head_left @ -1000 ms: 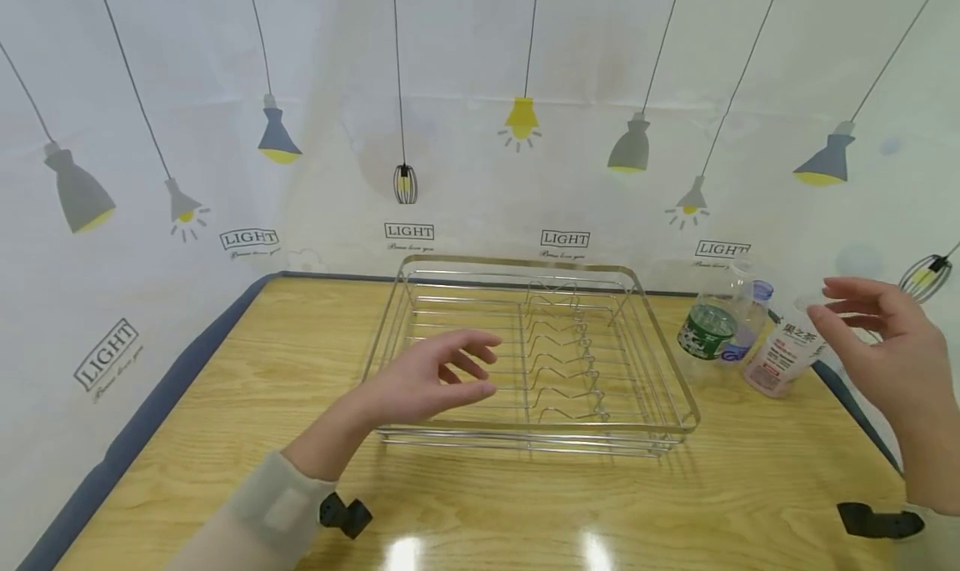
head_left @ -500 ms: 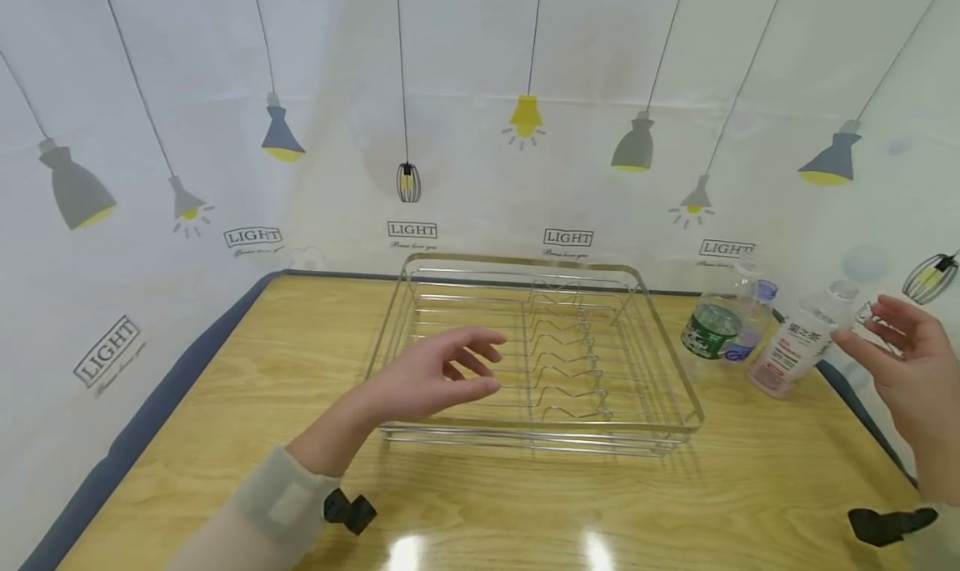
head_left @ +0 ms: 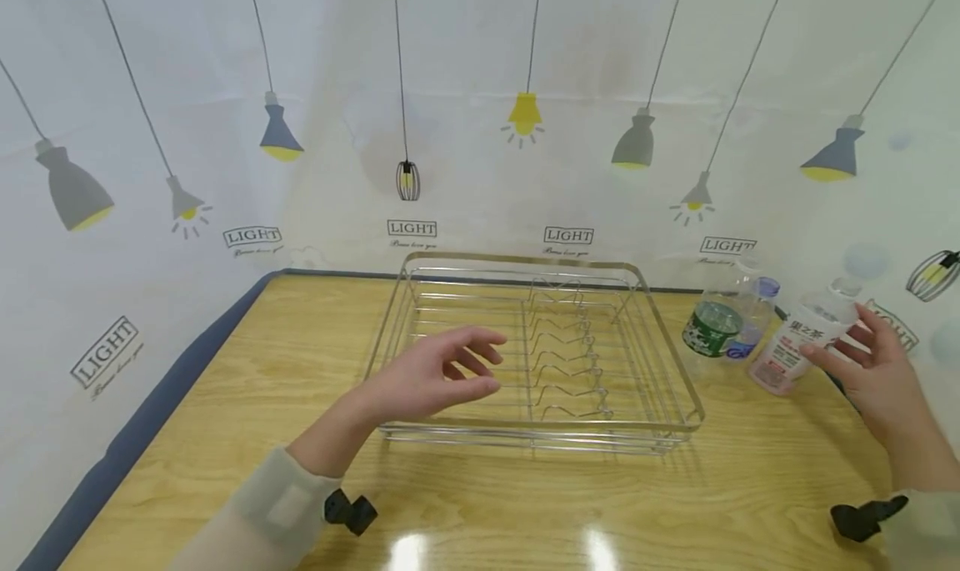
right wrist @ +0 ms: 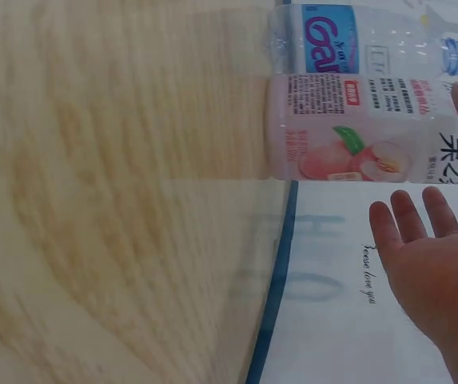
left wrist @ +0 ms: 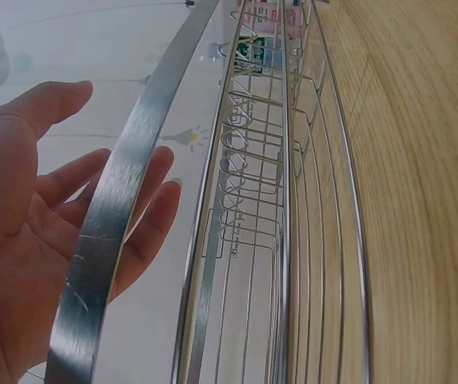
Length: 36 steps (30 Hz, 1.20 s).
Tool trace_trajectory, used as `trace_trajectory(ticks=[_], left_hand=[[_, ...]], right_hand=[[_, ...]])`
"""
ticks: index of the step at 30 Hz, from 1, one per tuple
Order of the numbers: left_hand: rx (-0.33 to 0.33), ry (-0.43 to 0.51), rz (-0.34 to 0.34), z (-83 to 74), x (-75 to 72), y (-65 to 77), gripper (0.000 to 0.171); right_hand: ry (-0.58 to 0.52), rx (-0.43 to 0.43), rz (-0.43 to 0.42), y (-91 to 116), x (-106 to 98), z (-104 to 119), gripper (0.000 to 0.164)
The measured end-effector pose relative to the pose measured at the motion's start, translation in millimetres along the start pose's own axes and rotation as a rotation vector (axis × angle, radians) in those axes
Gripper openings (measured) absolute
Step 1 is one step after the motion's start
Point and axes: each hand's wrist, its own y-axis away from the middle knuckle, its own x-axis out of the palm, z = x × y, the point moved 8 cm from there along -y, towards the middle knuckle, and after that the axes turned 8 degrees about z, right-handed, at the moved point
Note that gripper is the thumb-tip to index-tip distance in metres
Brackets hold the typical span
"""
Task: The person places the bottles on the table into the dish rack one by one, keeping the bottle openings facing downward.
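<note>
In the head view my left hand point(head_left: 435, 375) hovers over the near left part of a metal wire dish rack point(head_left: 525, 427), its fingers loosely bent around nothing. The left wrist view has that hand behind the rack's flat top rim point(left wrist: 101, 264). At the right, my right hand point(head_left: 881, 371) is beside a peach drink bottle point(head_left: 791, 346) with a pink and white label, which stands upright. Its thumb lies near the label, while the right wrist view shows the fingers extended, with a gap below the bottle point(right wrist: 356, 132). Whether the thumb touches is unclear.
Left of the peach drink bottle stand a clear bottle with a green label point(head_left: 712, 328) and a purple-capped bottle point(head_left: 752, 329). A wooden table point(head_left: 465, 504) carries everything. Behind it hangs a pale curtain point(head_left: 465, 137) printed with lamps.
My right hand drew back to the right, then moved left and down to the side of the peach drink bottle. The left hand and the rack stayed nearly still.
</note>
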Motion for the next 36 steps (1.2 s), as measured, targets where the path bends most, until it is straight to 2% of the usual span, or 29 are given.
trace_trajectory(ticks=[4, 10, 17, 22, 25, 30, 33, 36], left_hand=[[0.000, 0.004, 0.003, 0.4, 0.8, -1.0, 0.057], [0.007, 0.015, 0.023, 0.3, 4.7, -4.2, 0.057], [0.007, 0.026, 0.029, 1.1, 7.6, -5.4, 0.057], [0.000, 0.038, 0.032, 0.2, 8.2, -4.6, 0.058], [0.003, 0.038, 0.026, -0.8, 7.5, -4.4, 0.058], [-0.002, 0.036, 0.021, -1.2, 6.5, -4.5, 0.059], [-0.007, 0.036, 0.020, -1.0, 6.2, -4.2, 0.059], [-0.007, 0.035, 0.020, -0.8, 6.2, -3.7, 0.059]], right_hand=[[0.009, -0.031, 0.009, -3.3, 2.6, -2.9, 0.090], [0.010, 0.005, -0.007, -0.2, 2.9, -8.0, 0.087], [0.036, 0.031, -0.063, 4.8, -0.3, -2.9, 0.086], [0.032, 0.064, -0.145, 12.1, -9.9, 10.4, 0.083], [-0.073, 0.007, -0.183, 15.7, -15.2, 26.8, 0.078], [-0.364, -0.158, -0.216, 21.3, -20.7, 59.3, 0.076], [-0.445, -0.226, -0.218, 23.4, -21.0, 76.8, 0.075], [-0.445, -0.274, -0.216, 26.0, -18.4, 94.1, 0.072]])
